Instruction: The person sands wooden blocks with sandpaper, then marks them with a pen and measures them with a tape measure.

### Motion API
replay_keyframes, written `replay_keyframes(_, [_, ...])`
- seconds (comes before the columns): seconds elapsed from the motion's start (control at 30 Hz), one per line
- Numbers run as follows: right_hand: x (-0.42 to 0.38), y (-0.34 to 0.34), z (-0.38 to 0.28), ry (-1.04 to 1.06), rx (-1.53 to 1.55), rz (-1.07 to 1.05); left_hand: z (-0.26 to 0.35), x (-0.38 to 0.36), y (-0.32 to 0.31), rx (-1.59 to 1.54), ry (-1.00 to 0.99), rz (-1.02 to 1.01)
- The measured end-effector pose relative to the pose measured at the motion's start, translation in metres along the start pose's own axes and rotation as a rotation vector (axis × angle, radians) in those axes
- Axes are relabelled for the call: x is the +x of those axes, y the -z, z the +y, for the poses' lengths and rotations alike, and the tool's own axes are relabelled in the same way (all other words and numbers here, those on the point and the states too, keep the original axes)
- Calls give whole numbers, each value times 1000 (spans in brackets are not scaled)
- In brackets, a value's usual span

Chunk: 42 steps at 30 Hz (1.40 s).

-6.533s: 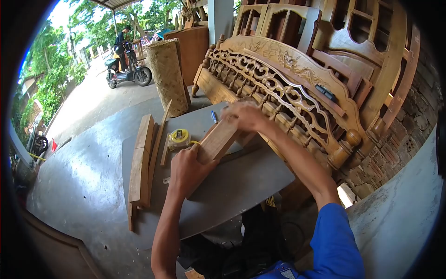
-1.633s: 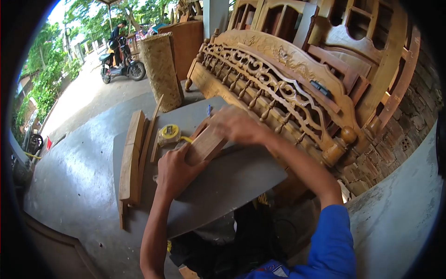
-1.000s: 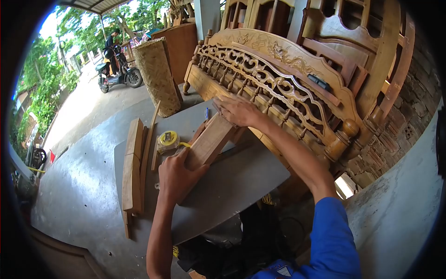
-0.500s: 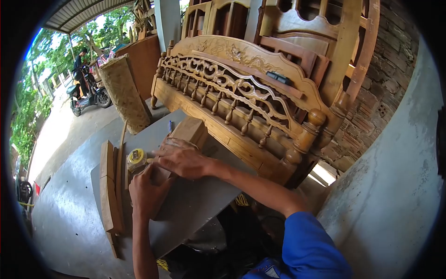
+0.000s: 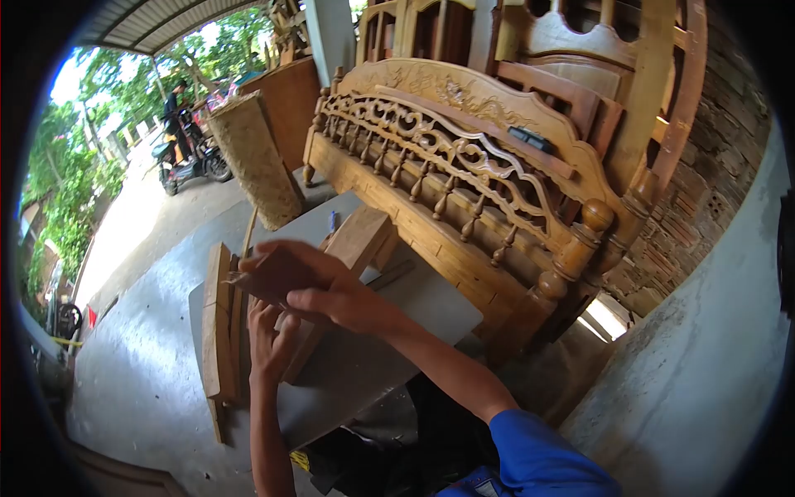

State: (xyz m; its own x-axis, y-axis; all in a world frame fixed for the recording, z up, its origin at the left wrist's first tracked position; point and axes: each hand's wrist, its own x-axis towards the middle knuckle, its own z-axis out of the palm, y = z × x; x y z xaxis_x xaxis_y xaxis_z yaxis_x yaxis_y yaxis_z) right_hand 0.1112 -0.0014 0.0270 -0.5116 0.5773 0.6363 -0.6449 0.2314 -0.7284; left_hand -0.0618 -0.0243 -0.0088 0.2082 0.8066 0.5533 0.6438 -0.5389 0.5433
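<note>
My right hand [image 5: 352, 300] is raised over the table, thumb and fingers closed around a flat brown sheet [image 5: 286, 273]. Just below it, my left hand [image 5: 272, 344] has its fingers bent, the tips close under the sheet; what they hold, if anything, is hidden. Beneath both hands a thick wooden beam [image 5: 361, 238] runs slantwise across the grey tabletop [image 5: 356, 356], its middle covered by my right hand. Left of my left hand lie narrow lengths of wood [image 5: 218, 331], side by side.
A blue pen [image 5: 333, 221] lies beyond the beam. Behind the table stands a carved wooden headboard [image 5: 464, 157] with turned spindles. A rough upright board [image 5: 255, 161] leans at the back left. Farther off, a person [image 5: 174, 112] is beside a motorbike [image 5: 186, 166]. A grey wall [image 5: 704, 331] is at right.
My right hand has lifted off the beam and moved left with the brown sheet. The yellow tape measure beside my left hand is now hidden. The view has shifted slightly.
</note>
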Motion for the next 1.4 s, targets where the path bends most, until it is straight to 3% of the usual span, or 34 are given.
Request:
replay_keyframes(0.07, [16,-12,6,36,447,70,-8,-19,6,-190,209,-148])
replay_keyframes(0.17, [41,-16,31,-12,718,190,-17,-37,5,-546,207,38])
replay_keyframes(0.3, [44,-16,46,-174,528,181,-12,-26,-2,-1114,142,430])
replay_keyframes(0.4, [42,-7,55,-321,24,39,15,-26,24,-181,313,492])
replay_keyframes(0.47, [46,18,61,-155,-221,-99,4,-42,50,-169,409,501])
replay_keyframes(0.53, [43,53,28,-163,-1203,-43,52,-35,62,-203,556,536])
replay_keyframes(0.6, [19,112,40,78,-1922,279,58,-40,50,52,460,180])
replay_keyframes(0.63, [17,121,28,-333,-1802,358,58,-42,45,169,407,-7])
replay_keyframes(0.7, [13,119,21,-229,-1736,404,58,-45,27,381,283,-390])
replay_keyframes(0.77, [15,109,18,-206,-1792,385,52,-43,-5,754,21,-353])
replay_keyframes(0.9, [14,123,25,-98,-1747,374,39,23,-40,619,-51,-380])
replay_keyframes(1.03, [17,120,27,-93,-1732,425,34,26,-45,593,-20,-318])
replay_keyframes(1.17, [19,116,21,-224,-1759,399,37,-67,11,620,145,-266])
replay_keyframes(1.27, [22,112,22,-234,-1765,344,38,-94,26,578,179,-310])
replay_keyframes(1.4, [21,109,21,-221,-1750,351,41,-22,-18,617,9,-333])
